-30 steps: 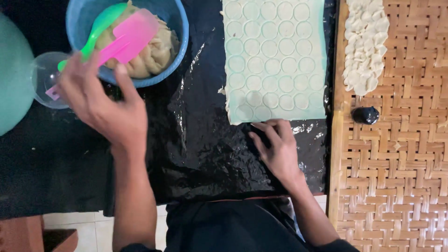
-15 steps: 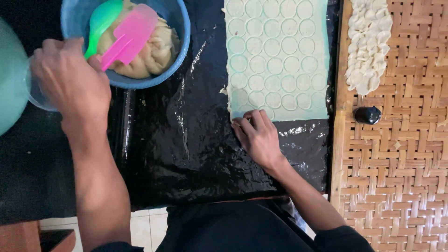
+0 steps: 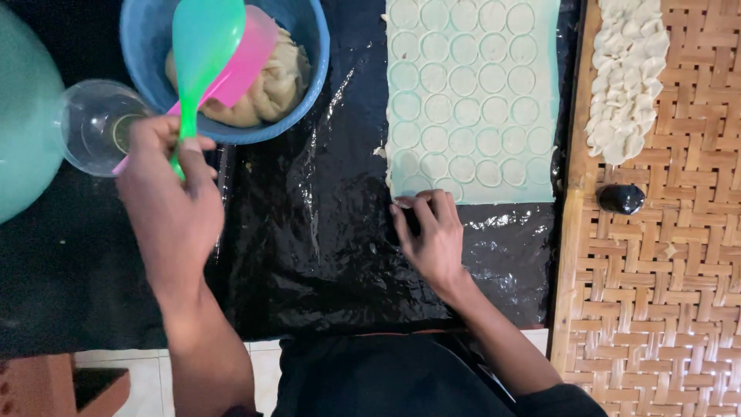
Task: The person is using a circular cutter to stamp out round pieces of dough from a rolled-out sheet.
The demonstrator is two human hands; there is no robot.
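My left hand (image 3: 170, 205) grips the handle of a green plastic paddle (image 3: 202, 46) that is raised over a blue bowl (image 3: 309, 69). The bowl holds a lump of pale dough (image 3: 270, 85) and a pink scraper (image 3: 245, 66). My right hand (image 3: 431, 235) rests on the black plastic sheet (image 3: 309, 232), fingertips at the near left corner of a flat dough sheet (image 3: 472, 100) scored with many circles.
A clear glass bowl (image 3: 96, 123) sits left of the blue bowl, beside a large teal object (image 3: 23, 116). A woven bamboo tray (image 3: 664, 293) on the right carries a pile of cut dough rounds (image 3: 625, 77) and a small black object (image 3: 620, 198).
My left hand went left to the clear bowl, then came back and lifted the green paddle. My right hand slid up to the dough sheet's near corner.
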